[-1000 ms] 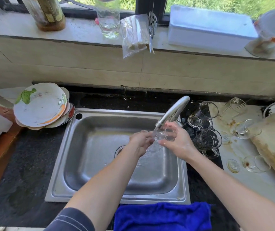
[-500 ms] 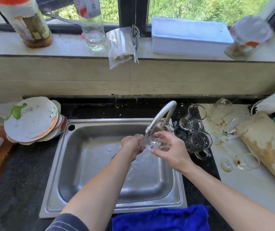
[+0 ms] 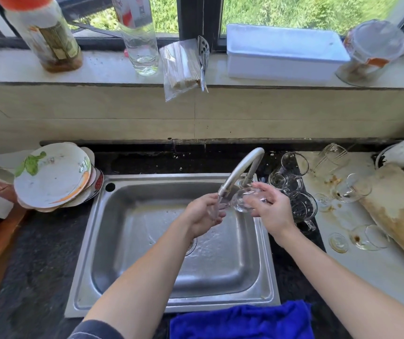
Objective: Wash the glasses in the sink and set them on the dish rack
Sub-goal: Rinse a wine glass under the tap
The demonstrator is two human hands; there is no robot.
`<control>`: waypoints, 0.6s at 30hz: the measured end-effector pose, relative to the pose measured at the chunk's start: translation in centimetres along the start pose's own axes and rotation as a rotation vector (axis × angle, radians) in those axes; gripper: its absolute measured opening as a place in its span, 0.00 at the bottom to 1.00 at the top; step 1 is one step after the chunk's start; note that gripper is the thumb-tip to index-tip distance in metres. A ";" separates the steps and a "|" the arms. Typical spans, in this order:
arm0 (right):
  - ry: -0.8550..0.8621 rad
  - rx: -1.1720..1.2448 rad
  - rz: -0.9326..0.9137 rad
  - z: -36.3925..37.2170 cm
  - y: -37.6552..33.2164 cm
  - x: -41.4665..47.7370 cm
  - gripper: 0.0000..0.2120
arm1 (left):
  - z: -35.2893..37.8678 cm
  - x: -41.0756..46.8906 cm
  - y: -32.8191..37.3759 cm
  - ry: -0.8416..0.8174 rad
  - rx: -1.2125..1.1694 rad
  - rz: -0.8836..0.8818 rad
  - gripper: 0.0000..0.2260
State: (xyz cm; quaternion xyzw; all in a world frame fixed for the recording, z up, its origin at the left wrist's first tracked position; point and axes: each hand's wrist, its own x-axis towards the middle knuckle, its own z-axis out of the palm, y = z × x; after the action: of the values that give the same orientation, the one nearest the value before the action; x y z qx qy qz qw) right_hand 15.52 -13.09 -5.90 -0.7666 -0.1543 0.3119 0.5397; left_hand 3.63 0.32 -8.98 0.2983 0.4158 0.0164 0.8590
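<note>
My right hand [image 3: 270, 211] grips a small clear glass [image 3: 241, 200] over the steel sink [image 3: 127, 241], just right of the faucet spout [image 3: 235, 177]. Water runs from the spout onto my left hand [image 3: 202, 216], whose fingers are cupped loosely under the stream beside the glass's mouth. Several clear glass mugs [image 3: 302, 206] stand on the dark counter right of the sink. More glasses [image 3: 352, 189] lie tipped on the stained white board [image 3: 377, 260] further right. No dish rack is recognisable.
Stacked plates [image 3: 51, 177] sit left of the sink. A blue cloth [image 3: 242, 321] lies at the front edge. A stained wooden cutting board [image 3: 401, 211] is at the right. Bottles [image 3: 47, 37], a white box [image 3: 281, 55] and a bag of sticks [image 3: 181, 67] line the windowsill.
My left hand has come off the glass and now sits under the stream; my right hand has tilted the glass slightly up and right. The view has tipped upward.
</note>
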 end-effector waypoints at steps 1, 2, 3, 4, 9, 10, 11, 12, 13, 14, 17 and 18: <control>0.027 0.048 0.062 0.0 0.0 0.1 0.19 | -0.1 -0.3 0.1 -0.035 -0.050 -0.005 0.07; 0.041 0.094 0.129 0.0 0.1 0.3 0.16 | -0.2 -0.5 0.2 -0.064 -0.093 -0.003 0.06; 0.043 0.124 0.196 0.0 0.3 0.3 0.13 | -0.4 -0.7 0.2 -0.090 -0.129 0.004 0.07; 0.034 0.150 0.267 0.1 0.8 0.3 0.11 | -0.6 -0.8 0.2 -0.114 -0.156 0.011 0.10; -0.025 0.375 0.660 1.3 3.0 0.3 0.14 | -1.0 -1.2 -0.1 -0.194 -0.199 0.046 0.12; -0.039 0.398 0.719 1.7 3.6 0.3 0.15 | -0.7 -1.3 0.0 -0.208 -0.168 0.050 0.12; -0.065 0.416 0.772 2.1 4.2 0.3 0.16 | -0.4 -1.3 0.0 -0.215 -0.114 0.058 0.12; -0.106 0.416 0.822 2.5 4.8 0.3 0.18 | -0.1 -1.5 0.1 -0.210 -0.045 0.064 0.12; -0.155 0.402 0.868 2.7 5.3 0.1 0.22 | 0.3 -1.6 0.3 -0.189 0.024 0.074 0.11; -0.211 0.382 0.905 2.9 5.7 0.0 0.24 | 0.6 -1.6 0.5 -0.150 0.082 0.090 0.10; -0.286 0.347 0.959 3.2 5.8 -0.7 0.26 | 1.0 -1.4 1.1 -0.056 0.139 0.130 0.08; -0.285 0.337 0.967 3.4 5.9 -0.7 0.25 | 1.1 -1.4 1.2 -0.083 0.129 0.134 0.08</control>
State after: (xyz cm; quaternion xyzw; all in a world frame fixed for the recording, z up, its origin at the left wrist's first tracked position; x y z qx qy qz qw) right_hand 12.21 -13.19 -11.87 -0.6030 0.1974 0.6465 0.4236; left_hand 3.81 0.34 -6.86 0.3803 0.3592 0.0346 0.8515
